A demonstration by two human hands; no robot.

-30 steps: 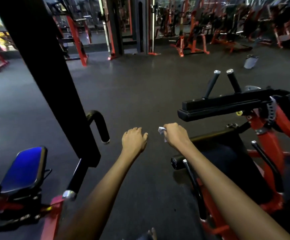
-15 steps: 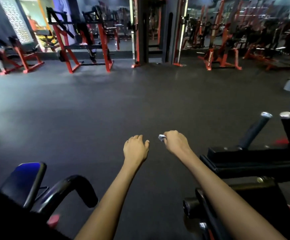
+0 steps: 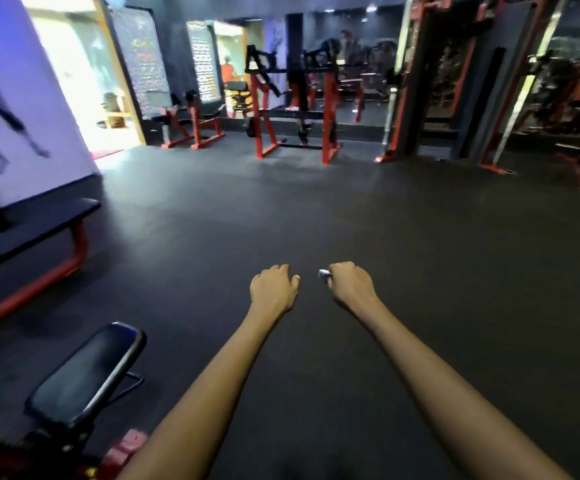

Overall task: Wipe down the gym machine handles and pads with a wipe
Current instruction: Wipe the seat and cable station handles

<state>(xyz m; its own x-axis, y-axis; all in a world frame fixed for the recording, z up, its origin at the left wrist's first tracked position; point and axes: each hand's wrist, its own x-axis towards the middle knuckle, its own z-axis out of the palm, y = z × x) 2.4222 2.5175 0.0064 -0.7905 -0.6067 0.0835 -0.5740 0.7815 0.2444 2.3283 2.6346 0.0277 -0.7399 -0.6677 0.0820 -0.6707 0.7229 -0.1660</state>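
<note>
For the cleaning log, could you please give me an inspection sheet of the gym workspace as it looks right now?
Surface: dark rubber gym floor, bare ahead of the arms.
Job's things: small white wipe, bunched; black padded machine seat at lower left, untouched.
Clutter: nothing seen.
Hands: right hand grips the wipe; left hand loosely curled, holding nothing; both in the air.
Cables: nothing seen.
Surroundings: red steel rack ahead, low black bench with red frame at left, bright doorway.

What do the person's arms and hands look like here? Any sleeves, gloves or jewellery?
Both forearms are bare up to the frame's lower edge, with no sleeves showing. The left hand and right hand wear no gloves, and no watch, ring or wristband is visible.
</note>
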